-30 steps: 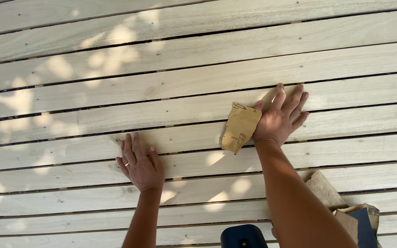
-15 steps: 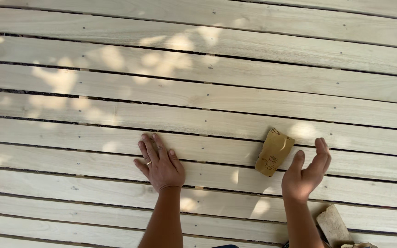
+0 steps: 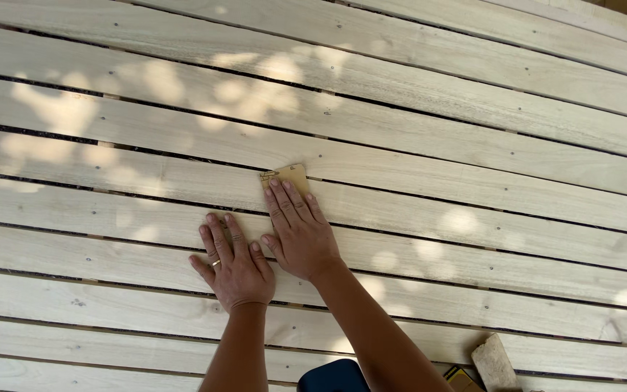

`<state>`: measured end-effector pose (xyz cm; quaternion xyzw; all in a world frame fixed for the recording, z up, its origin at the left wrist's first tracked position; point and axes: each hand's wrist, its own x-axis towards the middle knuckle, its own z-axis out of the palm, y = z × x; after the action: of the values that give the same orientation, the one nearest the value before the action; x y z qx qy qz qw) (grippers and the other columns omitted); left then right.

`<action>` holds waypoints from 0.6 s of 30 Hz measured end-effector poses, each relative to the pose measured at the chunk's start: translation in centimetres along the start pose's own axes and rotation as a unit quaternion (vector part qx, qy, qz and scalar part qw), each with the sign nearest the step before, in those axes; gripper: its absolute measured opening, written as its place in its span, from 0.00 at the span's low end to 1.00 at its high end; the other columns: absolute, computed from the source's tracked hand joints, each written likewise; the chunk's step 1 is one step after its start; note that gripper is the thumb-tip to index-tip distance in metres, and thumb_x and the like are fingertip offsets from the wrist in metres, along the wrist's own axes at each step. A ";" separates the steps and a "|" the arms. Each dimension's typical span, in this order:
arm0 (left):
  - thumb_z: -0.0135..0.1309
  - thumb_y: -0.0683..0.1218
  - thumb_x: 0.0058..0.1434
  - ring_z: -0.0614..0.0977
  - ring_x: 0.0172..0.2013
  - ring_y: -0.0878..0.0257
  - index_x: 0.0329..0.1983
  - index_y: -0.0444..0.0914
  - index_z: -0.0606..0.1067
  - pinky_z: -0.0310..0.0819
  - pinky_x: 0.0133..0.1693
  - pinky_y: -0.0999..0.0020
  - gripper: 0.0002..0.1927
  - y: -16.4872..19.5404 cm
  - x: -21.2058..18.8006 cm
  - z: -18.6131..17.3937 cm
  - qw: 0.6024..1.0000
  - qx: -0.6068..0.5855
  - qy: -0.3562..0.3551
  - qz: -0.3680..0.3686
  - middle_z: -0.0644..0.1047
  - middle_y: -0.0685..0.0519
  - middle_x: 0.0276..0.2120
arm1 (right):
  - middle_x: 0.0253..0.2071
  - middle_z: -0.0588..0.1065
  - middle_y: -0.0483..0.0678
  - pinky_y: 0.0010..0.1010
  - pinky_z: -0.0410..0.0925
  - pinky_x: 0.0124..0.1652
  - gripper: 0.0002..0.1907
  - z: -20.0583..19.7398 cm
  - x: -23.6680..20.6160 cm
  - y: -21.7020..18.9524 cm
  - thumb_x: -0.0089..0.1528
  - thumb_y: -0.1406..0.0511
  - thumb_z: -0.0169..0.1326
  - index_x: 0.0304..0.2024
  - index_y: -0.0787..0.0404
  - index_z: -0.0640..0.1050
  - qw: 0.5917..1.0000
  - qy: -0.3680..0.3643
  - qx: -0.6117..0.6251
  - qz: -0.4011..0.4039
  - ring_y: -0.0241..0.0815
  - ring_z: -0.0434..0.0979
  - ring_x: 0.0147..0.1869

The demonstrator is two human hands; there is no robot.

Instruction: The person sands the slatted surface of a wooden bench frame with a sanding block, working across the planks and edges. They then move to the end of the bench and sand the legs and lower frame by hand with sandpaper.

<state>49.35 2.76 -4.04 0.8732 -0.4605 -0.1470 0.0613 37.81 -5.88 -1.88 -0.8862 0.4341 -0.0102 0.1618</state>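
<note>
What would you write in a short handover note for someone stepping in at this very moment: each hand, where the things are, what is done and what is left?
Left hand: flat, palm down on a pale deck board, fingers spread, holding nothing.
Right hand: flat on a tan sheet of sandpaper, pressing it to the board beyond the left hand; only the sheet's far end shows.
Nearby: a wooden block at the lower right; a dark blue object at the bottom edge.
Done: cannot tell which boards are sanded.
Left: likely sanding on along the boards.
</note>
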 end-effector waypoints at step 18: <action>0.28 0.58 0.71 0.41 0.77 0.53 0.80 0.46 0.47 0.24 0.69 0.37 0.35 0.0 0.1 -0.3 1.000 -0.015 0.007 -0.007 0.41 0.51 0.79 | 0.81 0.43 0.53 0.43 0.39 0.76 0.46 -4.2 7.9 -4.0 0.68 0.41 0.35 0.77 0.63 0.46 1.000 -0.021 -0.005 -0.014 0.49 0.38 0.84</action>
<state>49.53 2.68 -3.75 0.8764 -0.4519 -0.1480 0.0766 45.15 -10.85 2.29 -0.8928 0.4186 0.0085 0.1663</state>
